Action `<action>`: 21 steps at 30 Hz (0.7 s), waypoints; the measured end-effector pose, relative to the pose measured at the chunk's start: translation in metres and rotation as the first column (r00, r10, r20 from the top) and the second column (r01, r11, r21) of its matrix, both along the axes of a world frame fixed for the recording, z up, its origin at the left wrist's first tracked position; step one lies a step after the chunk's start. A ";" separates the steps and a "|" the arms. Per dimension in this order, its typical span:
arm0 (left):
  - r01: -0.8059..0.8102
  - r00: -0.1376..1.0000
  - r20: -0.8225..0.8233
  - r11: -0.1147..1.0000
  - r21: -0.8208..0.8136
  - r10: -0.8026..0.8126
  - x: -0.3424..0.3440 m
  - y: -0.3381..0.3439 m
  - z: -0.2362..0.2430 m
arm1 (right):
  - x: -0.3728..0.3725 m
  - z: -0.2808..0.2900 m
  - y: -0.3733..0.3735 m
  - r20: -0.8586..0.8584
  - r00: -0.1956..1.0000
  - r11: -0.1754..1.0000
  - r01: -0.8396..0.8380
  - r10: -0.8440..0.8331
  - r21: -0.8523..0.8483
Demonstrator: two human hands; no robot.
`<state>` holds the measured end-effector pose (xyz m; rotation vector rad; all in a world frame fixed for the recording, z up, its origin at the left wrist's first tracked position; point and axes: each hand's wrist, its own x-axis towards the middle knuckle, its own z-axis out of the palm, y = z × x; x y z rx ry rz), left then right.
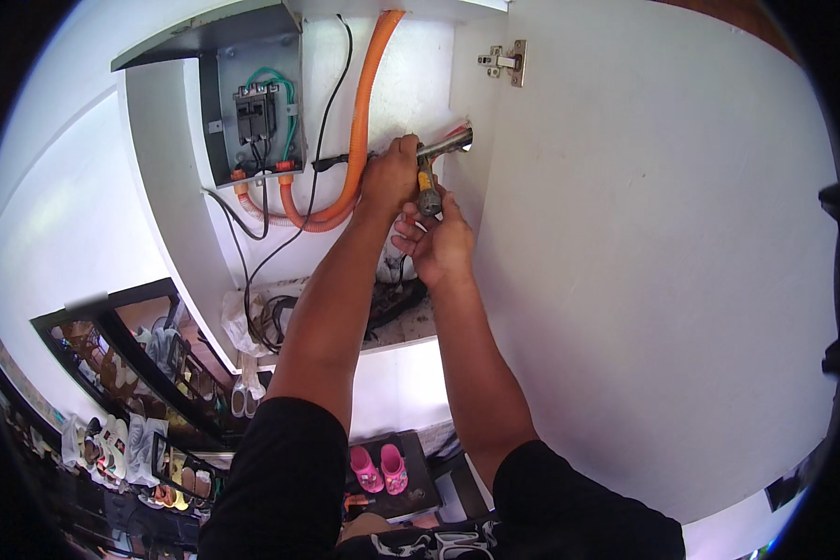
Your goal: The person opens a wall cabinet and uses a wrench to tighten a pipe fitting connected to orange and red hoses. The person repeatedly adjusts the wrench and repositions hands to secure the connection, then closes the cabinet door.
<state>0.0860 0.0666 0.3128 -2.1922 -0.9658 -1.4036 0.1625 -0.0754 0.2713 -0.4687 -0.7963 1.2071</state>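
Note:
Inside a white wall cabinet, my left hand (pixel 390 179) is closed around a bar-like tool, most of its grip hidden by the fingers. A dark end (pixel 336 161) sticks out to the left of that hand. On its right a shiny metal tube (pixel 448 143) runs to a hole in the cabinet's right side wall. Below the tube hangs a yellow-and-dark cylindrical piece (pixel 427 189) with a rounded end. My right hand (pixel 443 245) holds this end between thumb and curled fingers. Whether the cylinder and tube are joined cannot be made out.
Left of my hands are an orange corrugated conduit (pixel 359 121), a black cable (pixel 323 131) and an open grey breaker box (pixel 254 112). The white cabinet door (pixel 653 243) stands wide at right. Below are coiled cables (pixel 275 317), shoe racks (pixel 131 364) and pink clogs (pixel 394 469).

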 end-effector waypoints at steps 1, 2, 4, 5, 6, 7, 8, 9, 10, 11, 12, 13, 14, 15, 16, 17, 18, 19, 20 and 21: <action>-0.006 1.000 0.004 1.000 -0.027 0.006 0.000 -0.001 0.001 | -0.001 0.000 0.001 0.061 0.988 0.990 0.139 -0.139 -0.005; -0.001 1.000 0.002 1.000 -0.011 0.001 0.000 -0.003 0.000 | -0.005 0.000 0.003 0.122 0.954 0.961 0.275 -0.273 -0.003; 0.010 1.000 0.002 1.000 0.013 -0.010 0.000 -0.007 -0.001 | -0.010 -0.001 0.004 0.273 0.828 0.871 0.480 -0.490 0.109; 0.019 1.000 -0.004 1.000 -0.003 -0.020 -0.001 -0.008 -0.002 | -0.010 -0.002 0.005 0.339 0.797 0.863 0.491 -0.500 0.116; 0.029 1.000 -0.005 1.000 0.006 -0.029 -0.001 -0.009 -0.001 | -0.010 -0.004 0.006 0.271 0.854 0.894 0.443 -0.444 0.071; 0.043 0.999 0.000 0.999 0.032 -0.043 -0.001 -0.009 -0.001 | -0.005 -0.005 0.007 0.187 0.939 0.954 0.299 -0.289 -0.024; 0.020 1.000 -0.006 1.000 0.018 -0.020 -0.001 -0.009 0.000 | -0.001 -0.006 0.008 0.068 0.986 0.986 0.153 -0.149 -0.067; 0.003 1.000 -0.006 1.000 0.019 -0.003 -0.001 -0.008 0.000 | 0.005 -0.008 0.010 0.079 0.991 0.992 0.116 -0.111 -0.056; -0.008 1.000 -0.005 1.000 0.017 0.008 -0.001 -0.007 0.000 | 0.006 -0.009 0.013 0.074 0.993 0.996 0.094 -0.093 -0.007; 0.004 1.000 -0.004 0.999 0.033 -0.004 -0.001 -0.006 0.000 | 0.008 -0.011 0.016 0.057 0.992 0.994 0.108 -0.109 0.019; 0.023 1.000 -0.002 0.999 0.047 -0.023 -0.001 -0.005 -0.001 | 0.004 -0.013 0.019 0.296 0.806 0.858 0.461 -0.512 0.228; 0.041 0.999 0.002 0.997 0.059 -0.041 -0.001 -0.004 -0.002 | 0.000 -0.015 0.022 0.394 0.397 0.553 0.682 -0.829 0.478; 0.031 0.999 0.004 0.998 0.045 -0.032 -0.001 -0.003 -0.003 | -0.001 -0.017 0.022 0.391 -0.079 0.244 0.665 -0.917 0.706; 0.023 1.000 0.003 0.999 0.030 -0.023 -0.001 -0.003 -0.004 | -0.004 -0.017 0.022 0.349 -0.105 0.195 0.666 -0.931 0.720; 0.028 0.999 0.013 0.998 0.057 -0.029 -0.001 -0.003 -0.004 | -0.005 -0.016 0.020 0.364 -0.096 0.215 0.658 -0.927 0.721; 0.025 1.000 0.008 0.998 0.049 -0.025 -0.002 -0.003 -0.004 | -0.005 -0.015 0.017 0.457 0.050 0.366 0.677 -0.888 0.639; 0.035 0.999 0.012 0.996 0.080 -0.036 -0.002 -0.003 -0.003 | -0.003 -0.013 0.014 0.471 0.345 0.560 0.686 -0.812 0.464; 0.046 0.999 0.015 0.993 0.111 -0.048 -0.002 -0.004 -0.003 | 0.004 -0.009 0.009 0.417 0.718 0.824 0.539 -0.557 0.173; 0.027 0.999 0.015 0.995 0.094 -0.029 -0.001 -0.004 -0.002 | 0.004 -0.007 0.007 0.331 0.864 0.922 0.384 -0.380 0.054; 0.010 1.000 0.015 0.997 0.076 -0.011 -0.001 -0.005 -0.001 | 0.006 -0.004 0.004 0.324 0.893 0.944 0.330 -0.312 0.002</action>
